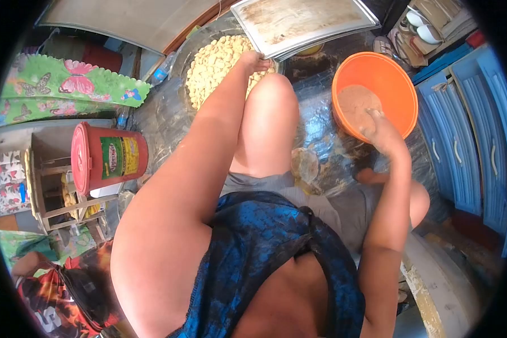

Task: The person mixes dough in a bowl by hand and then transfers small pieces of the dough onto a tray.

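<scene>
Orange bucket (372,69) is the landmark — stands on the shiny dark floor cover (316,125), mouth up toward the camera. Long axis looks roughly upright; can't call the exact lean. Brown powder (354,102) lies inside it.

Right hand (384,135) reaches over the bucket's near rim, fingers down in the powder. Fingertips hidden, so can't tell if that grip is apart or together.

Left hand (257,61) is left of the bucket, at the near corner of a stack of trays (304,25). Can't tell if its grip is clamped on them or just beside. Trays are up and left of the bucket, flat faces up, long axis running crosswise and ending above the bucket.

Basin (181,79) of pale lumps (217,65) sits further left; forearm and tray corner block part of it. Raised knee (269,96) stands between basin and bucket. Bare foot (372,176) just below the bucket.

Blue drawers (462,135) right of the bucket. Red pail (110,156) far left — lidded end facing away from the bucket.
</scene>
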Motion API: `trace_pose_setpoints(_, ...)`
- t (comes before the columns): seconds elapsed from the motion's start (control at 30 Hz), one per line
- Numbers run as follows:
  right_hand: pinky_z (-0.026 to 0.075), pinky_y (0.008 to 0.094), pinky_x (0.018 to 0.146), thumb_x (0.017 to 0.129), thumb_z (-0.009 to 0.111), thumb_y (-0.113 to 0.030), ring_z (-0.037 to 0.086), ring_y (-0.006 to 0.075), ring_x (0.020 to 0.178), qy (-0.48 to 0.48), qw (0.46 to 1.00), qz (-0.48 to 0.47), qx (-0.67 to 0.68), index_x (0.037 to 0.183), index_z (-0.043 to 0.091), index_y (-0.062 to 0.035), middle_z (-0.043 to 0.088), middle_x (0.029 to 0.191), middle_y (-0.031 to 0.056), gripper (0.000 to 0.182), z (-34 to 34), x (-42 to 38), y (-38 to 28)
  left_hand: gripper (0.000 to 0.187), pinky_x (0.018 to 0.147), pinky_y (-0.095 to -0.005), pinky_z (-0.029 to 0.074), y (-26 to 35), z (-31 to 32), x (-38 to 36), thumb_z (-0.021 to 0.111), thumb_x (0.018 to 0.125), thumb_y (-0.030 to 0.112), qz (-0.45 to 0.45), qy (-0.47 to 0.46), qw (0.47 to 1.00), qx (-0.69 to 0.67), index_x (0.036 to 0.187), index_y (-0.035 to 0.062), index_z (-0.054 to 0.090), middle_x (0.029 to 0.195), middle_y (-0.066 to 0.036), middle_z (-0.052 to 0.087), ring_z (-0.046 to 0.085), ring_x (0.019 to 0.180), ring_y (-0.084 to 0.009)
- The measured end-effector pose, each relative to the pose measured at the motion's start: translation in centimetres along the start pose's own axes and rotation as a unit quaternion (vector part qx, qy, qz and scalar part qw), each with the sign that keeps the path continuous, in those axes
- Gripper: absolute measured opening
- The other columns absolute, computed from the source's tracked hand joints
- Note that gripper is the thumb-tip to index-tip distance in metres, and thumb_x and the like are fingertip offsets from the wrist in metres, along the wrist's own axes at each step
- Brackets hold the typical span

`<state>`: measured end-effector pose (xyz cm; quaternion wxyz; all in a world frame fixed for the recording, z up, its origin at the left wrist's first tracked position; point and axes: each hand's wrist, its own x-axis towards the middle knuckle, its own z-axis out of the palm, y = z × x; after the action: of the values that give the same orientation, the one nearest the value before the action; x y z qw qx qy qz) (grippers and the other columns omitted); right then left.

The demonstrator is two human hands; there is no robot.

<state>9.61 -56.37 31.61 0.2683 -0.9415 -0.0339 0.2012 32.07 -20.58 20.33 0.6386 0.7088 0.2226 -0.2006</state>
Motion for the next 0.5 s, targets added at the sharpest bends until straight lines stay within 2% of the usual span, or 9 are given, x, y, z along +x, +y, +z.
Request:
trace_pose_setpoints(0.07,0.034,0.0368,0.096,0.079,0.058,-0.023,0.041,0.0341,0.116,0.006,1.0,-0.003,0.003,0.124,0.043,-0.0018,0.045,0.124,0.0223,0.052,-0.8,-0.6,-0.5,0.027,0.07,-0.0416,0.055,1.5,-0.3,-1.5,0.045,0.088,0.014,-0.023,0.004,1.0,-0.009,0.108,-0.0056,0.045,0.095,-0.019,0.058,0.061,0.083,-0.0292)
trace_pose_setpoints(0.1,0.034,0.0369,0.096,0.079,0.058,-0.023,0.041,0.0339,0.117,0.013,1.0,-0.006,0.007,0.123,0.043,-0.0012,0.045,0.124,0.0223,0.052,-1.1,-0.9,-0.7,0.027,0.07,-0.0416,0.055,2.3,-0.3,-2.2,0.045,0.088,0.014,-0.021,0.006,1.0,-0.009,0.108,-0.0056,0.045,0.095,-0.019,0.058,0.061,0.083,-0.0292)
trace_pose_setpoints(0.17,0.033,0.0371,0.097,0.079,0.058,-0.024,0.04,0.0338,0.117,0.034,0.999,-0.019,0.017,0.123,0.043,-0.0007,0.044,0.124,0.0225,0.053,-1.2,-1.2,0.0,0.028,0.072,-0.0438,0.054,4.4,-0.4,-3.8,0.048,0.086,0.012,0.017,-0.077,0.968,-0.236,0.107,-0.0049,0.042,0.103,-0.021,0.053,0.058,0.09,-0.0338)
trace_pose_setpoints(0.2,0.032,0.0373,0.098,0.078,0.058,-0.025,0.04,0.0338,0.118,0.054,0.998,-0.03,0.026,0.123,0.043,-0.0003,0.044,0.124,0.0226,0.054,-1.1,-1.3,0.1,0.028,0.072,-0.0438,0.054,5.8,-0.3,-4.9,0.048,0.086,0.012,0.022,-0.076,0.969,-0.232,0.107,-0.0049,0.042,0.103,-0.021,0.053,0.058,0.09,-0.0338)
trace_pose_setpoints(0.27,0.031,0.0372,0.099,0.079,0.059,-0.026,0.039,0.0334,0.119,0.065,0.997,-0.033,0.019,0.123,0.042,0.0005,0.043,0.125,0.0229,0.055,-1.4,-1.7,-0.2,0.026,0.076,-0.0459,0.054,8.4,0.9,-7.9,0.049,0.083,0.007,0.057,-0.188,0.935,-0.294,0.104,-0.0054,0.04,0.108,-0.024,0.047,0.055,0.093,-0.0389)
trace_pose_setpoints(0.37,0.03,0.0372,0.099,0.08,0.058,-0.03,0.039,0.0328,0.12,0.105,0.993,-0.044,0.033,0.126,0.039,0.0013,0.041,0.127,0.0237,0.059,-1.6,-2.0,0.1,0.029,0.076,-0.0473,0.053,11.0,5.0,-14.4,0.049,0.079,0.002,0.085,-0.207,0.933,-0.281,0.105,-0.0049,0.037,0.104,-0.025,0.044,0.053,0.092,-0.0423)
trace_pose_setpoints(0.4,0.03,0.0373,0.099,0.081,0.056,-0.032,0.038,0.0326,0.12,0.13,0.988,-0.059,0.057,0.128,0.036,0.0014,0.04,0.128,0.0242,0.061,-1.3,-1.7,0.4,0.028,0.074,-0.0463,0.055,10.5,6.7,-16.5,0.048,0.078,0.001,0.124,-0.211,0.929,-0.278,0.103,-0.0047,0.037,0.105,-0.023,0.043,0.054,0.09,-0.0396)
trace_pose_setpoints(0.43,0.03,0.037,0.099,0.083,0.055,-0.034,0.038,0.0325,0.121,0.159,0.98,-0.039,0.116,0.131,0.03,0.001,0.038,0.129,0.024,0.065,-1.1,-1.4,0.5,0.025,0.074,-0.048,0.054,9.5,8.9,-18.3,0.051,0.078,0.003,0.215,-0.177,0.926,-0.254,0.1,-0.005,0.041,0.103,-0.02,0.045,0.055,0.087,-0.0383)
trace_pose_setpoints(0.5,0.03,0.0367,0.099,0.084,0.053,-0.036,0.038,0.0324,0.121,0.201,0.965,-0.008,0.167,0.134,0.023,0.0007,0.036,0.131,0.0238,0.069,-0.6,-0.5,0.5,0.03,0.068,-0.0431,0.055,6.9,12.2,-21.9,0.051,0.077,0.005,0.207,-0.221,0.924,-0.232,0.104,-0.0042,0.042,0.1,-0.017,0.049,0.056,0.086,-0.0326)
